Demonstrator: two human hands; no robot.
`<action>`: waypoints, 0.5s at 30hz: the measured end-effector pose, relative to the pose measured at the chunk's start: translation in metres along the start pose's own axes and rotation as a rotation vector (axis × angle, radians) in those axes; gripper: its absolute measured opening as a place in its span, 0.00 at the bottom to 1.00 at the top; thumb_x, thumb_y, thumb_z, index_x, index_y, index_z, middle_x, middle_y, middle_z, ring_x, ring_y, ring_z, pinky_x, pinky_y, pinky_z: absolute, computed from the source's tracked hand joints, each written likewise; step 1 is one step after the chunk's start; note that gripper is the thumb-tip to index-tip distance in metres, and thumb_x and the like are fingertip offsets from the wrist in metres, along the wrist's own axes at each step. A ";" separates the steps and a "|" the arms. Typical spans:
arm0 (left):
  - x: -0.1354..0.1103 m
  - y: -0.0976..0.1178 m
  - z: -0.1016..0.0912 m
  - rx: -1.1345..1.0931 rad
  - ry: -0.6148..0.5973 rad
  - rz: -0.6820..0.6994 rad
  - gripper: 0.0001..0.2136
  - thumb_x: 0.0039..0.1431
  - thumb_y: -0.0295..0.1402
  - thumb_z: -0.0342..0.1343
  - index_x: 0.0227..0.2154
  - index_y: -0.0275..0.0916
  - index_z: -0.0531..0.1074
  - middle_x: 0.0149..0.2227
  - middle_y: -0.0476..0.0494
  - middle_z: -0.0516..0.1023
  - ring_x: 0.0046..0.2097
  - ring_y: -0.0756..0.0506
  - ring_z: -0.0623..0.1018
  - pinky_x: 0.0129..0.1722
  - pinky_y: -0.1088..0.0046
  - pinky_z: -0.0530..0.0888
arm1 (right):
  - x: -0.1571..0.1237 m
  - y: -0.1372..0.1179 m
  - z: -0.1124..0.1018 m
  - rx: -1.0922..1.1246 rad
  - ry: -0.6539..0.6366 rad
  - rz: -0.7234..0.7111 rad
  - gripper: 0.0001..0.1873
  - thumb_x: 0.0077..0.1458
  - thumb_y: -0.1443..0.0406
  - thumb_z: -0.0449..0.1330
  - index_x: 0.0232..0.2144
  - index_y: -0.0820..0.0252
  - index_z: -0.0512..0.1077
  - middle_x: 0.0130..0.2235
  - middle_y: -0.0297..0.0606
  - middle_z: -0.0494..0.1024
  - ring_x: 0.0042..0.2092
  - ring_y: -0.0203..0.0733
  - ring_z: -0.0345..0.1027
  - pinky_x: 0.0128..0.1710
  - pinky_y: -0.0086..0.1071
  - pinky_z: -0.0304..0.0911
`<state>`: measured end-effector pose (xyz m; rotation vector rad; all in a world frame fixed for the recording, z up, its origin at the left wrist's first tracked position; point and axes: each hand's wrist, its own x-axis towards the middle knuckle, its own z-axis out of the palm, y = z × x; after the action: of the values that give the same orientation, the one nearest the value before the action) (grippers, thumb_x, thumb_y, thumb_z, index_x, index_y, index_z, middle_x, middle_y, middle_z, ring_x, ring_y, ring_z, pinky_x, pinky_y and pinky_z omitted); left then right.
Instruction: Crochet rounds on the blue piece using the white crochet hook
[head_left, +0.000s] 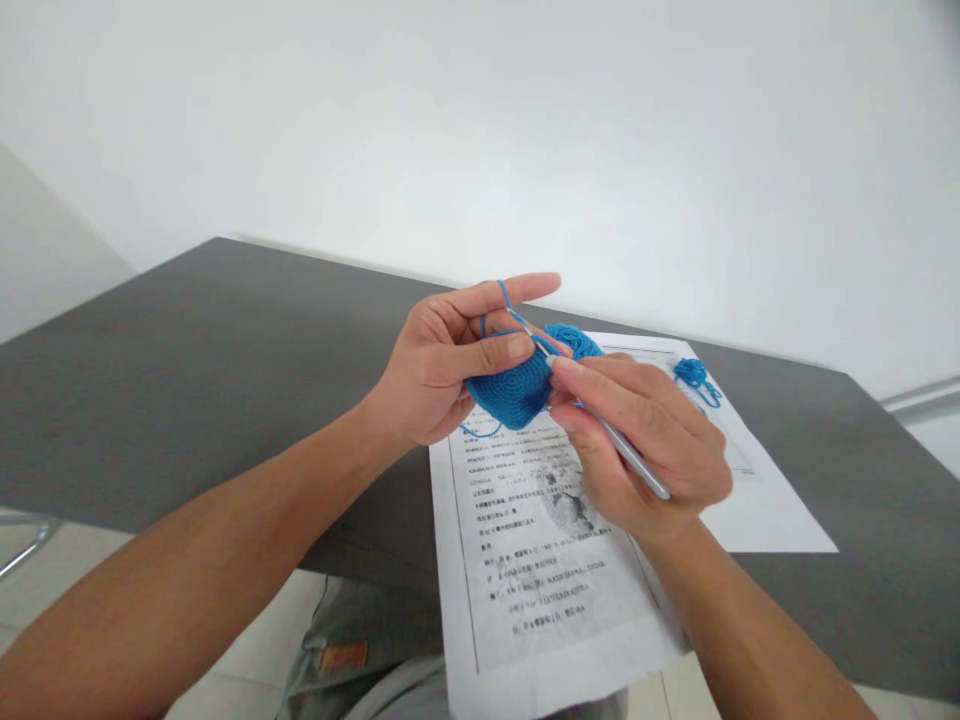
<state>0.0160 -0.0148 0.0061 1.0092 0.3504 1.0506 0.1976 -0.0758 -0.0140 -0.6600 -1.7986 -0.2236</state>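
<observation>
A blue crochet piece (pixel 511 392), round and tightly stitched, is pinched between the thumb and fingers of my left hand (pixel 442 360). Its index finger points out to the right with blue yarn looped around it. My right hand (pixel 652 430) grips a crochet hook (pixel 630 455) with a grey handle, held like a pen. The hook's thin metal tip lies at the top edge of the piece, by my left thumb, near the strand of yarn. Behind the hands sits a bundle of blue yarn (pixel 574 340), partly hidden by them.
Printed sheets (pixel 525 640) with text and a picture lie under my hands, one hanging over the table's front edge. A small tangle of blue yarn (pixel 696 378) rests on the right sheet. The dark grey table (pixel 247 380) meets a white wall at the back.
</observation>
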 end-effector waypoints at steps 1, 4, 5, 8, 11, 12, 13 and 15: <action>0.000 0.000 0.000 0.008 0.010 0.006 0.20 0.49 0.27 0.76 0.47 0.41 0.86 0.34 0.44 0.88 0.34 0.46 0.85 0.34 0.72 0.82 | 0.000 0.000 -0.002 0.013 -0.013 0.018 0.28 0.61 0.71 0.70 0.61 0.47 0.79 0.45 0.40 0.88 0.39 0.48 0.82 0.39 0.44 0.80; 0.000 0.001 -0.001 0.039 0.040 0.011 0.20 0.48 0.26 0.75 0.47 0.40 0.86 0.33 0.44 0.88 0.33 0.45 0.85 0.34 0.72 0.81 | 0.001 0.000 -0.006 0.046 -0.038 0.059 0.26 0.61 0.71 0.70 0.60 0.46 0.80 0.44 0.40 0.88 0.39 0.47 0.82 0.39 0.42 0.80; 0.000 0.002 -0.001 0.051 0.047 0.012 0.20 0.48 0.26 0.74 0.47 0.40 0.86 0.32 0.44 0.88 0.33 0.45 0.85 0.33 0.72 0.81 | 0.002 0.000 -0.007 0.055 -0.046 0.068 0.26 0.61 0.72 0.70 0.59 0.46 0.80 0.44 0.40 0.88 0.39 0.46 0.82 0.39 0.42 0.80; 0.000 0.003 -0.002 0.094 0.060 0.016 0.21 0.48 0.26 0.74 0.47 0.40 0.86 0.31 0.44 0.87 0.30 0.46 0.84 0.31 0.71 0.80 | 0.001 0.001 -0.011 0.077 -0.067 0.094 0.27 0.61 0.72 0.70 0.59 0.46 0.80 0.44 0.39 0.88 0.39 0.46 0.83 0.38 0.41 0.80; 0.000 0.003 -0.002 0.123 0.075 0.010 0.21 0.48 0.26 0.74 0.47 0.39 0.86 0.30 0.46 0.85 0.29 0.46 0.83 0.29 0.71 0.79 | 0.001 0.004 -0.013 0.107 -0.079 0.098 0.27 0.61 0.72 0.70 0.60 0.43 0.80 0.43 0.38 0.88 0.39 0.47 0.83 0.38 0.42 0.80; 0.000 0.004 -0.002 0.125 0.082 0.005 0.20 0.47 0.26 0.73 0.47 0.40 0.87 0.29 0.46 0.85 0.29 0.46 0.82 0.29 0.71 0.79 | 0.001 0.005 -0.013 0.120 -0.084 0.095 0.27 0.61 0.72 0.70 0.60 0.43 0.80 0.43 0.38 0.88 0.39 0.48 0.83 0.37 0.43 0.80; 0.000 0.004 -0.001 0.123 0.089 0.001 0.20 0.47 0.25 0.73 0.46 0.40 0.87 0.29 0.47 0.84 0.28 0.47 0.82 0.29 0.72 0.79 | 0.001 0.006 -0.014 0.131 -0.089 0.090 0.27 0.61 0.72 0.70 0.60 0.44 0.80 0.43 0.39 0.88 0.39 0.48 0.83 0.37 0.43 0.80; 0.000 0.004 -0.001 0.121 0.098 -0.004 0.20 0.46 0.25 0.73 0.46 0.40 0.87 0.28 0.47 0.84 0.28 0.48 0.82 0.28 0.73 0.78 | 0.001 0.007 -0.015 0.141 -0.096 0.085 0.28 0.61 0.73 0.70 0.60 0.45 0.80 0.44 0.40 0.88 0.39 0.47 0.83 0.36 0.42 0.80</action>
<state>0.0129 -0.0140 0.0088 1.0668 0.5007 1.0876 0.2136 -0.0767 -0.0098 -0.6539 -1.8546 -0.0080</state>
